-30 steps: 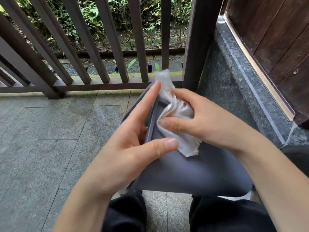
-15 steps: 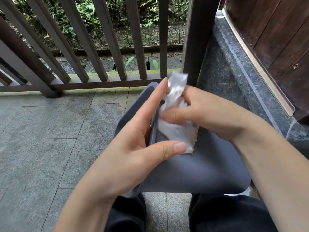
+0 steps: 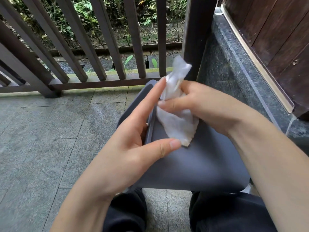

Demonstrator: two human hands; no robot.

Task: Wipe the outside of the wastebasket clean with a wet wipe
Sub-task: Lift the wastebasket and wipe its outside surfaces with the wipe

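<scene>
A grey wastebasket (image 3: pixel 197 163) lies tipped on its side across my lap, its rim pointing left and away. My left hand (image 3: pixel 133 144) grips it at the rim, thumb pressed on the outer wall, forefinger stretched along the rim edge, other fingers hidden inside. My right hand (image 3: pixel 205 104) is closed on a crumpled white wet wipe (image 3: pixel 177 124), which rests against the outer wall just beside the rim. One end of the wipe sticks up above my fingers.
A dark wooden railing (image 3: pixel 93 47) with slanted bars runs across the far side. A thick post (image 3: pixel 197 36) and a dark stone ledge (image 3: pixel 237 67) under a wooden door (image 3: pixel 280 30) stand on the right. Grey stone tiles (image 3: pixel 41 139) cover the floor; my dark trousers (image 3: pixel 225 213) show below.
My right hand has slid the wipe up along the rim edge, away from me, and bunched it tighter. My left hand keeps the same hold on the rim.
</scene>
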